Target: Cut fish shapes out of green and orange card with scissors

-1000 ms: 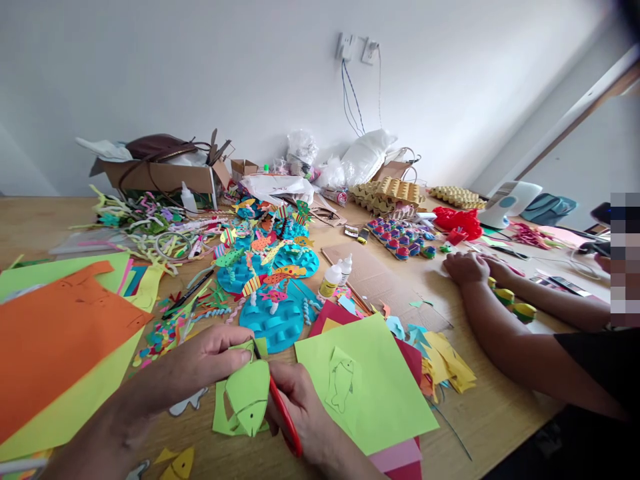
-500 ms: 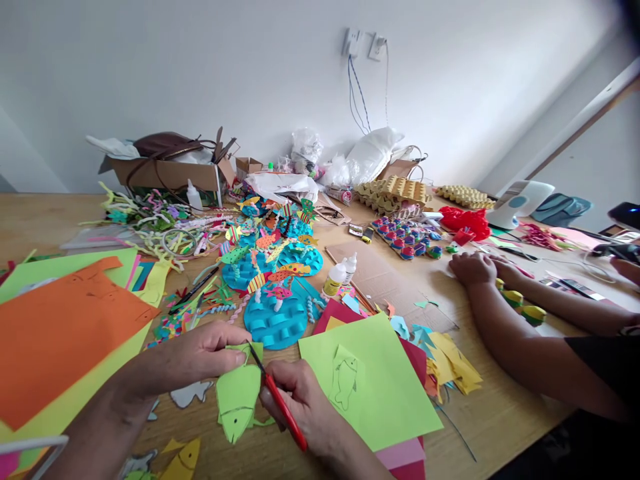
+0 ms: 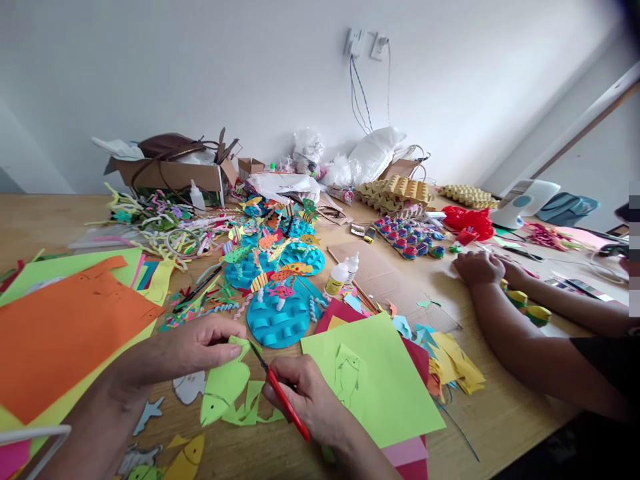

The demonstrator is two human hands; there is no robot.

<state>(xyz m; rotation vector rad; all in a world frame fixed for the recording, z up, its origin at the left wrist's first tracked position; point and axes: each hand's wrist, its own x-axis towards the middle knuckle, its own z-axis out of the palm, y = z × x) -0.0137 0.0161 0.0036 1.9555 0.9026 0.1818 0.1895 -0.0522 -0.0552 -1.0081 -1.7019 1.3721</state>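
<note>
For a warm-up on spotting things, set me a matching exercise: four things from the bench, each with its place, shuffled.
Things:
1. Red-handled scissors
2. Green paper fish
3. Orange paper
4. Brown bag

Places:
A. At the back, near the wall
B. In the person's left grip
C. Lying at the near left
D. In the person's right grip

Pairs: 1-D, 2-B, 3-C, 4-A.
</note>
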